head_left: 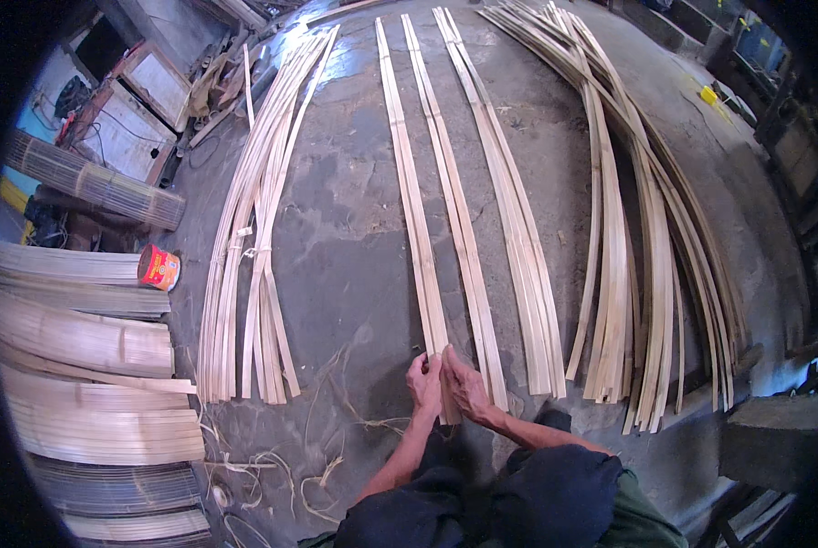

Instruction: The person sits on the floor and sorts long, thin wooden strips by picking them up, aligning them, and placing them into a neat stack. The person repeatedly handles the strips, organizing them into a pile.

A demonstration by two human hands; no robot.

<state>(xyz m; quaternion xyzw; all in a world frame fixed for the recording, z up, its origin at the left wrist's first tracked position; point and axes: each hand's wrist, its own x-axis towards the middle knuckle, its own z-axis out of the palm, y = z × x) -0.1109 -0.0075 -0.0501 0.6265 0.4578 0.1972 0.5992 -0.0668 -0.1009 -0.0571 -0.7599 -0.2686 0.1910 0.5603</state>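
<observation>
Long, pale bamboo strips (415, 228) lie lengthwise on the floor in a narrow row in front of me. My left hand (424, 382) closes on the near end of this row from its left edge. From the other side, my right hand (468, 388) grips the same end, its thumb close to the left one. Just right of the held strips runs a second narrow bamboo row (464, 233), and beyond it a wider group of bamboo strips (518, 247). The fingertips under the strips are partly hidden.
A tied bamboo bundle (253, 247) lies to the left, and a large crossing pile of strips (619, 310) to the right. Stacked bamboo slats (98, 411) line the left edge beside a red tin (159, 268). Loose fibres (290, 470) litter the floor near my knees.
</observation>
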